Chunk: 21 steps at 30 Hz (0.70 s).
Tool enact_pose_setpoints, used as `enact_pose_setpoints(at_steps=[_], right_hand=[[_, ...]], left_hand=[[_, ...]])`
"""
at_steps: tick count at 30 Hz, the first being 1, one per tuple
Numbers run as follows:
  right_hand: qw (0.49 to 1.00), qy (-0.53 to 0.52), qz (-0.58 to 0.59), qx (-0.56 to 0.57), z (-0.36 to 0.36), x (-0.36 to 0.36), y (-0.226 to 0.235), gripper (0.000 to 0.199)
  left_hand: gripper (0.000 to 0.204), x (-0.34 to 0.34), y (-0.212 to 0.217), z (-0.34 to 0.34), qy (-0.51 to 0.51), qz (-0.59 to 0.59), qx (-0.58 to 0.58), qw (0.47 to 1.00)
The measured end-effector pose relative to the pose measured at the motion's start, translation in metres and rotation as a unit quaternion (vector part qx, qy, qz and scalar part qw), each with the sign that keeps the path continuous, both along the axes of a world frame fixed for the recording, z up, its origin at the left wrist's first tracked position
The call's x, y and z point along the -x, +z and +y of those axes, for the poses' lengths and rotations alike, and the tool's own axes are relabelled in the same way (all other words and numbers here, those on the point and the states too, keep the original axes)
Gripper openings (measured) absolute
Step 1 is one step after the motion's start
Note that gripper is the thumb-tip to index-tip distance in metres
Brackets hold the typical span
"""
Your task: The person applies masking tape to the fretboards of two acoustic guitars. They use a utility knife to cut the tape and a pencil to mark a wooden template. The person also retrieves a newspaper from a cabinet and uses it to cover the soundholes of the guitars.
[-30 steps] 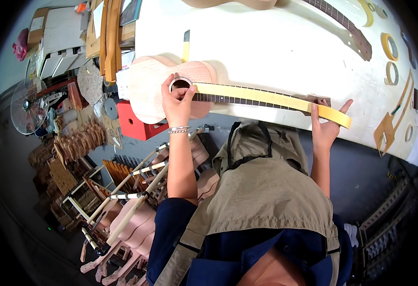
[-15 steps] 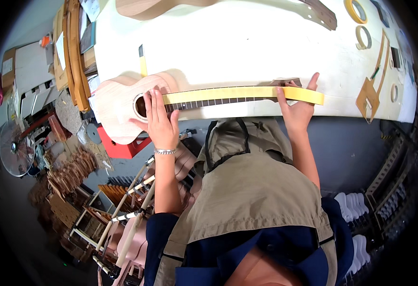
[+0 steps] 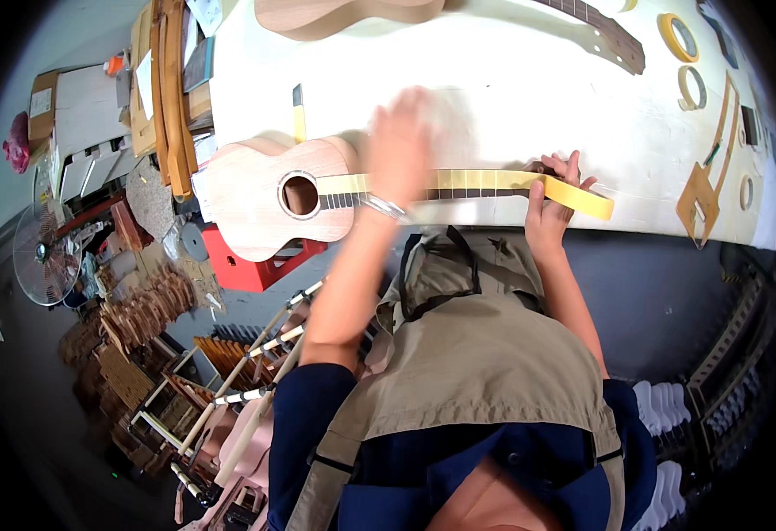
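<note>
Head view: left hand (image 3: 401, 150) blurred over neck (image 3: 475, 193), finger spread unclear; right hand (image 3: 549, 215) pinching yellow tape (image 3: 585, 201).

From here I count two hands (image 3: 401, 155) (image 3: 554, 208), two ukuleles (image 3: 246, 199) (image 3: 344, 13) on one worktop (image 3: 521, 106), one fan (image 3: 41, 251) and one red crate (image 3: 239, 270) at the frame's left, one wooden template (image 3: 693, 190) and at least three tape rolls (image 3: 668, 35) toward the right.
</note>
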State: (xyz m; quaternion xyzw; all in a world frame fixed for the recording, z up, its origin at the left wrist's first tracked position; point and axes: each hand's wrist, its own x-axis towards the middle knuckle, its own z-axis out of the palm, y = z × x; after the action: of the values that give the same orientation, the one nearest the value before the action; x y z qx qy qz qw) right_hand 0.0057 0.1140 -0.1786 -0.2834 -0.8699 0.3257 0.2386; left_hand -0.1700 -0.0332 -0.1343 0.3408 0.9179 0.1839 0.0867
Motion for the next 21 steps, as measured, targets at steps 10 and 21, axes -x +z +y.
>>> enact_pose_setpoints(at_steps=[10, 21], right_hand=[[0.995, 0.034, 0.089, 0.040, 0.007, 0.015, -0.012, 0.057], [0.992, 0.067, 0.086, 0.060, 0.014, 0.015, -0.006, 0.060]], left_hand=[[0.024, 0.146, 0.000, -0.099, 0.273, -0.091, 0.043, 0.957], [0.057, -0.091, 0.007, 0.025, 0.138, -0.391, -0.265, 0.870]])
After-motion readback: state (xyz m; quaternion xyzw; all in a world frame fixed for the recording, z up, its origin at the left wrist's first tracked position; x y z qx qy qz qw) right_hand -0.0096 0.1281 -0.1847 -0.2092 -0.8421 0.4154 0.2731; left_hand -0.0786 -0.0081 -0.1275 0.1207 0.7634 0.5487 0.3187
